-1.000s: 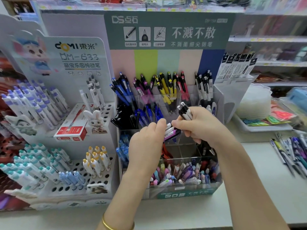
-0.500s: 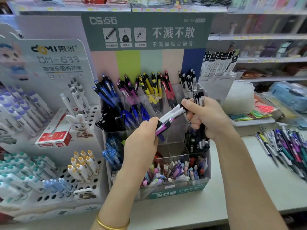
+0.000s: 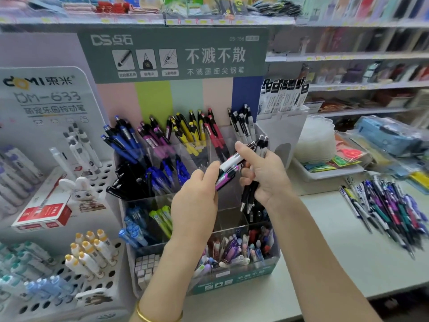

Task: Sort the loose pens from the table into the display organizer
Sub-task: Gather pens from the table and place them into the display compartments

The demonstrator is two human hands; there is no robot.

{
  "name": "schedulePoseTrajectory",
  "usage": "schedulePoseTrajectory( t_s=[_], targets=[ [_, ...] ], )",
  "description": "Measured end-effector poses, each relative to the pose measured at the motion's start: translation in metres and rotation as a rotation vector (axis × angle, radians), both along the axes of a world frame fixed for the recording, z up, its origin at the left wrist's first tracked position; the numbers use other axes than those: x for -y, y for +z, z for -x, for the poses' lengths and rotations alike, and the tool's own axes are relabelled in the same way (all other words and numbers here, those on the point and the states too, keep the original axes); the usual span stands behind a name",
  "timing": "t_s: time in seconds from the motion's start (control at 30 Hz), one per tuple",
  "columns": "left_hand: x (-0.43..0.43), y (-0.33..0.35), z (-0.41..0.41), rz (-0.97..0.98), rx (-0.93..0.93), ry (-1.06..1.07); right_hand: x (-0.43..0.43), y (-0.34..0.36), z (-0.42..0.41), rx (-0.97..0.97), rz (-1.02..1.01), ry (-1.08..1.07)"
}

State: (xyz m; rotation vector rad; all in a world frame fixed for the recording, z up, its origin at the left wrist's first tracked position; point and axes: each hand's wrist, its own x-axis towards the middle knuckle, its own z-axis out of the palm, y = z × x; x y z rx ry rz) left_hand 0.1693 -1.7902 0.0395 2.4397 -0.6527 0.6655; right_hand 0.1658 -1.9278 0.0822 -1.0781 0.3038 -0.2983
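Pinching a purple pen (image 3: 226, 181), the left hand (image 3: 197, 198) hovered beside the right hand (image 3: 269, 177), which clutched several black pens (image 3: 249, 194). The organizer (image 3: 234, 278) looked part-filled, and many loose pens (image 3: 390, 210) lay unsorted at right.

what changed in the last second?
The left hand has pulled away leftward, drawing the purple pen and the white pen further out of the pen bundle that the right hand grips. Both hands keep their hold. The organizer and the loose pens on the table are as before.
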Motion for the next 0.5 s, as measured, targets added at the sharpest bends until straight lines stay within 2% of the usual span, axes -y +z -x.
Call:
schedulePoseTrajectory(
  t_s=[0.1, 0.3, 0.4, 0.5],
  targets=[
    [0.009, 0.008, -0.005, 0.008, -0.015, -0.012, 0.005, 0.006, -0.009, 0.08, 0.022, -0.084],
    [0.017, 0.025, -0.02, 0.105, -0.193, -0.01, 0.038, 0.034, -0.032, 0.144, 0.071, -0.219],
    [0.017, 0.031, -0.028, 0.259, -0.316, -0.055, 0.052, 0.045, -0.046, 0.151, 0.074, -0.293],
    [0.018, 0.037, -0.037, 0.422, -0.389, -0.07, 0.063, 0.053, -0.061, 0.198, -0.007, -0.321]
  ],
)
